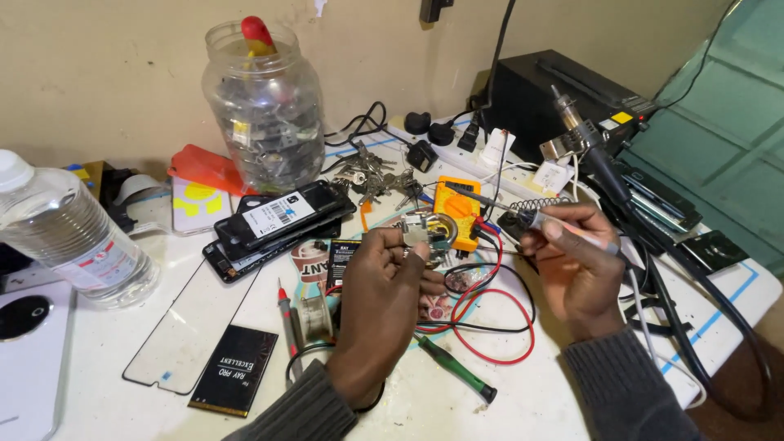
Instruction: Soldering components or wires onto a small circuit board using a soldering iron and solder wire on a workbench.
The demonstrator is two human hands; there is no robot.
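Seen from above, over a cluttered white worktable [98, 343]. Left hand [384, 286] raised at the middle, fingers curled and pinching a small silvery metal part [416, 234], held just above the table and in front of a shallow round tin [441, 229]. Right hand [572, 261] close beside it, fingers closed around the pale handle of a soldering iron [531, 216], thin metal tip pointing left toward the pinched part; whether tip and part touch cannot be told. Both wrists in grey ribbed knit sleeves. Behind the hands, an orange boxy meter [459, 208], with thin red and black leads [490, 327] looping across the table below the hands. Near the left hand, a green-handled screwdriver [457, 371] lying flat, and a red-tipped probe [286, 314]. Further left, stacked black phones [278, 220], the top one bearing a white rectangular sticker; a flat black battery [235, 369] with pale lettering; a clear glass screen sheet [175, 327] with a black edge. At far left, a ridged clear plastic water bottle [69, 237] on its side, white cap, red and white label. At the back, a tall clear plastic jar [265, 106] packed with small metal parts, a red handle sticking out. At upper right, a black box-shaped station [563, 102] with a small yellow sticker.
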